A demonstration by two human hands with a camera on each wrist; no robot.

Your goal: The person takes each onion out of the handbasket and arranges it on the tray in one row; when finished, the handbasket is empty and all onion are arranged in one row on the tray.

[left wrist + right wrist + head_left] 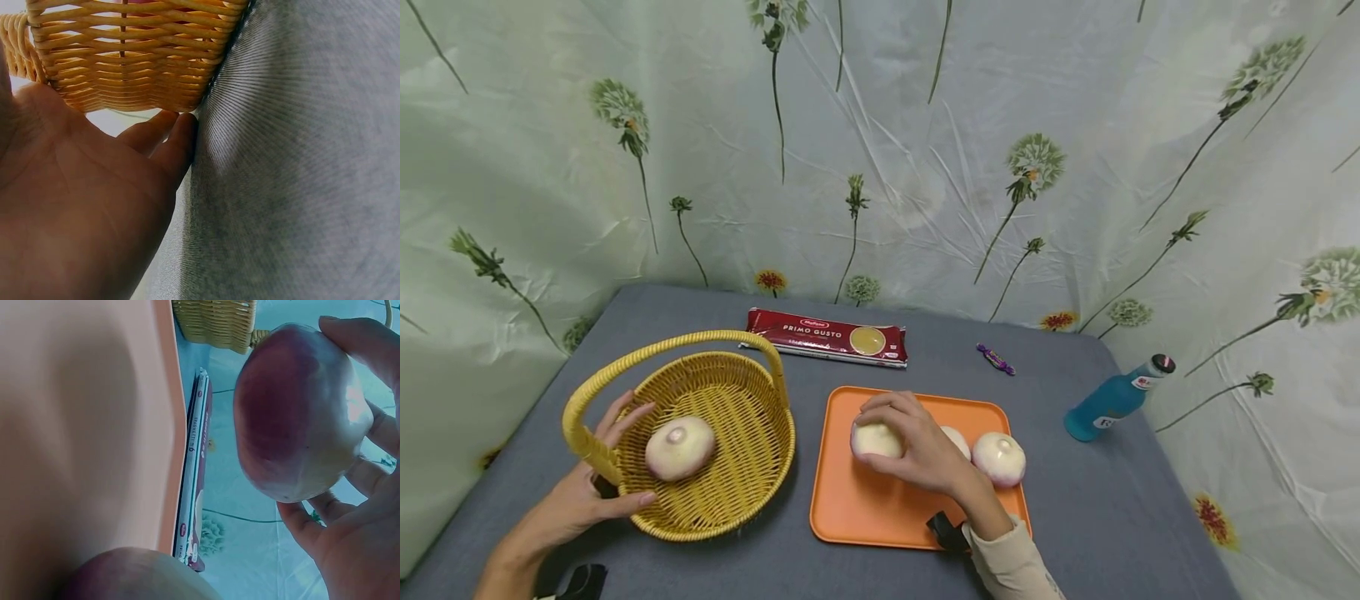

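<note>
Head view: the right hand grips an onion above the orange tray. The left hand, spread wide, touches the yellow basket containing another onion.

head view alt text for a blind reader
A right hand holds a round white-and-purple turnip-like vegetable over a flat orange tray holding two more. The left hand touches a round yellow wicker basket containing another. Beyond lies a long red packet.

The right grip is holding 1 purple-white vegetable clear of the tray; a 2nd vegetable is partly showing.
</note>
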